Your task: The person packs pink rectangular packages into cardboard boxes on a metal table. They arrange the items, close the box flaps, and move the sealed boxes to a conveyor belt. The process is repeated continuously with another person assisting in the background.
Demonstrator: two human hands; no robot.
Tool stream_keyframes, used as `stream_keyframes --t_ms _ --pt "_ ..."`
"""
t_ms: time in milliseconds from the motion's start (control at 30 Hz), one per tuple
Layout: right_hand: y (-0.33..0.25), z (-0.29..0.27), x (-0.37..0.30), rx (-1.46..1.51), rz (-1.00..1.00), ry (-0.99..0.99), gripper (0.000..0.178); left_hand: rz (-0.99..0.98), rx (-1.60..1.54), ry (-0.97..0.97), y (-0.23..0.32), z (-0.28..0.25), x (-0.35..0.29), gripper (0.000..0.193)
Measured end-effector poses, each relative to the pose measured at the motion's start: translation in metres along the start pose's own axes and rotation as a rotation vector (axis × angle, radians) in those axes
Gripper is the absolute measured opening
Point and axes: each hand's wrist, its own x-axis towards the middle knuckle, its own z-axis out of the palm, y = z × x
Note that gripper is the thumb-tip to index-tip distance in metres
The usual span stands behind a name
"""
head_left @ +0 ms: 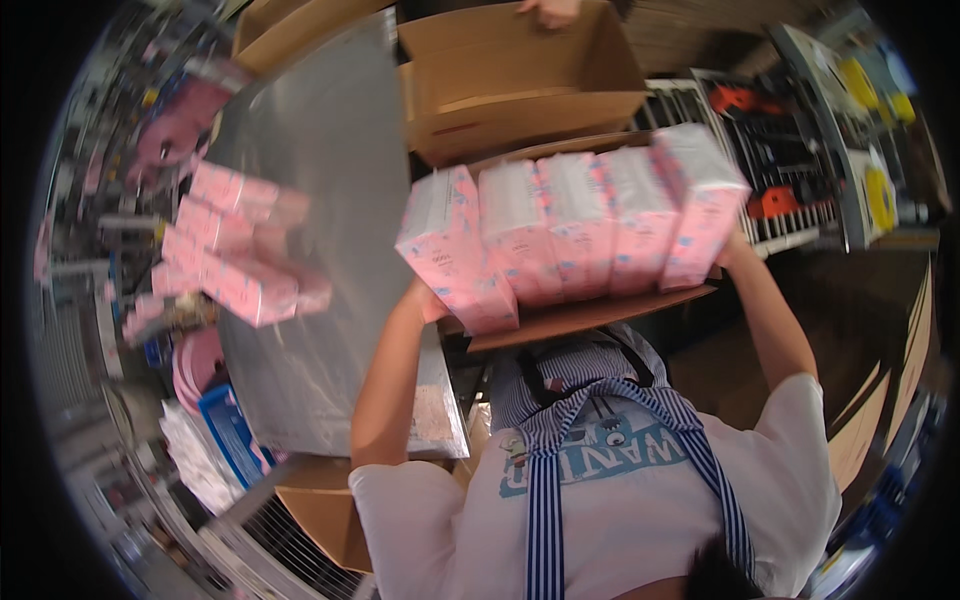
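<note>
A row of several pink soft-packs, which look like tissue packs (575,235), spans the space between my two hands, above an open cardboard box (600,322) in front of my body. My left hand (433,302) presses against the row's left end, its fingers mostly hidden behind the leftmost pack. At the other end, my right hand (737,250) grips the outer side of the rightmost pack, which leans and sits a little higher than the others. The packs have pale tops and pink sides with small blue marks. Their lower parts reach the box opening.
A metal table (330,370) lies to the left, with a pile of more pink packs (235,245) on it. Beyond my box stands another open carton (520,100), with another person's hand (552,10) at its rim. A roller conveyor (790,225) runs at the right.
</note>
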Motion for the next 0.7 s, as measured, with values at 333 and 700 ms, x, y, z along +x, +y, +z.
stream_keyframes --t_ms 333,700 --pt "-0.011 0.057 -0.025 -1.481 -1.01 0.377 0.054 0.863 0.921 0.883 -0.021 0.04 -0.002 0.079" --pt "0.02 0.094 0.132 -2.139 -0.563 -0.141 0.047 0.198 1.863 0.985 -0.001 0.061 0.128 0.088"
